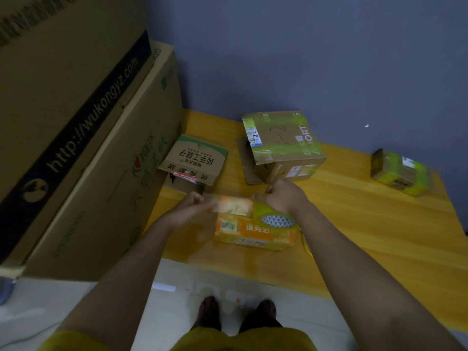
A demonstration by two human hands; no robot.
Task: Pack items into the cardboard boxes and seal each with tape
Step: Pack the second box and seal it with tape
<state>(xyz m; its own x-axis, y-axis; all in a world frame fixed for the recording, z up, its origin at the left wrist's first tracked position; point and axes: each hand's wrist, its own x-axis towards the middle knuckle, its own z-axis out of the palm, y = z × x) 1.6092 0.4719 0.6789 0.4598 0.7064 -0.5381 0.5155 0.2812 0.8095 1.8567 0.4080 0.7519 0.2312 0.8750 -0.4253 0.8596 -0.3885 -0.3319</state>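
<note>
Over the orange box [253,235] on the worktop [367,224], right hand [283,198] grips the tape roll [276,219]; left hand [195,206] (blurred) pinches the tape strip [233,205].

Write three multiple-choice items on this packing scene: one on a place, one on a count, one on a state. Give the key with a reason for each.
1. Where is the roll of tape?
A. At the right hand, above the orange box
B. On the floor by the feet
C. Atop the far-right box

2. How many small boxes sit on the wooden table?
A. Two
B. Four
C. Six

3. In what state is the box with the green-printed flap?
A. Taped shut
C. Crushed flat
B. Open, flap raised

Key:
1 A, the roll sits at the right hand while the left hand pulls a strip over the orange box.
2 B, the orange box, the green-printed one, the middle taped box and the far-right taped box.
3 B, its flap stands up and the inside shows.
</note>
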